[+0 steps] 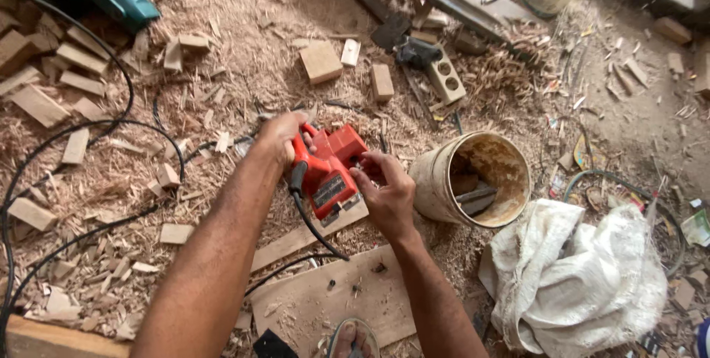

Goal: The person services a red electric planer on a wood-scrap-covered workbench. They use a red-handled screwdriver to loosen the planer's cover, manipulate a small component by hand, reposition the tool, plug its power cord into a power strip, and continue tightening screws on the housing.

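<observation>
Tipped bucket (436, 180), white sack (584, 284), offcuts (320, 61)

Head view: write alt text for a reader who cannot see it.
Two bare hands, left hand and right hand, hold a red corded electric hand planer over a flat wooden board on a sawdust-covered floor; a dirty round plastic bucket lies tipped at the right.

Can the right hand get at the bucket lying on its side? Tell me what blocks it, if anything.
Probably yes. The right hand rests on the red power tool, and the bucket lies just beside it, its mouth open toward the camera. Only sawdust lies between them; the hand would have to let go of the tool first.
</observation>
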